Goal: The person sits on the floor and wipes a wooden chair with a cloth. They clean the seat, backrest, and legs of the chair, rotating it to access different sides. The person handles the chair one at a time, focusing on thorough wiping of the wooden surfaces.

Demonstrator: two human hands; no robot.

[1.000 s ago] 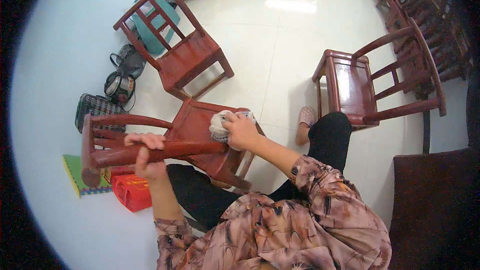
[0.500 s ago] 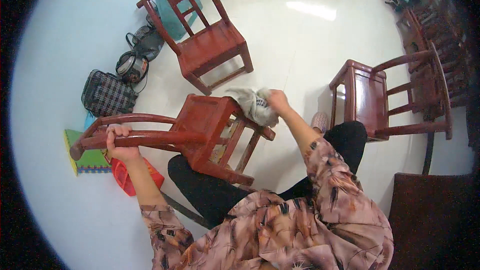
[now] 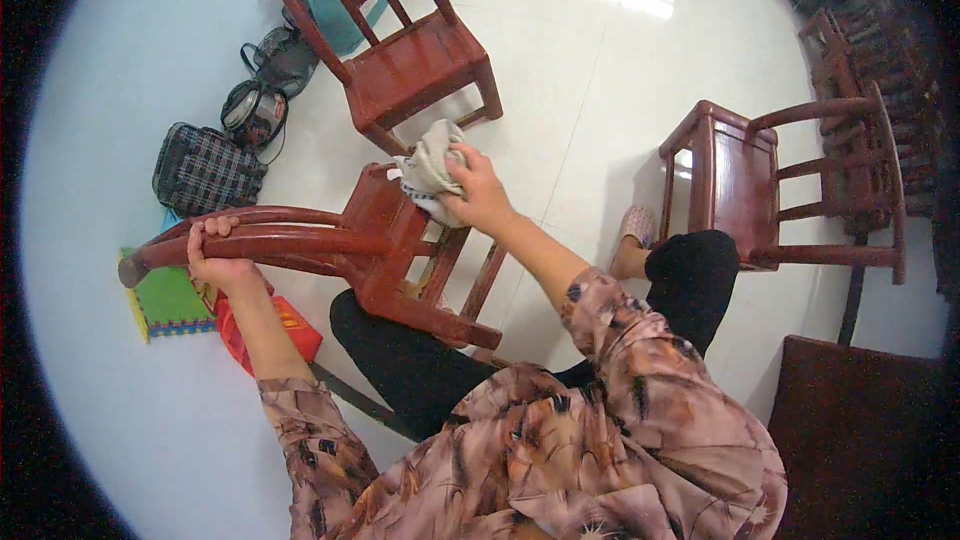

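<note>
A small reddish-brown wooden chair [image 3: 375, 270] lies tipped in front of me, its back toward the left and its legs pointing right. My left hand [image 3: 216, 252] is wrapped round a rail of its backrest. In my right hand [image 3: 476, 190] is a bunched grey-white cloth [image 3: 432, 166], pressed at the far corner of the chair's seat. The cloth hides that corner. The chair's near side rests by my left leg.
A matching chair [image 3: 415, 65] stands upright ahead, another [image 3: 738, 185] at the right. Along the left wall are a plaid bag [image 3: 208, 168], a dark bag [image 3: 283, 62], green foam mats [image 3: 178, 298] and a red plastic item [image 3: 285, 330]. Stacked dark wooden furniture [image 3: 870, 110] lines the right.
My right hand and the cloth have moved left and slightly up, from the chair's legs to the seat corner. My left hand and the chair's back have shifted slightly left and up.
</note>
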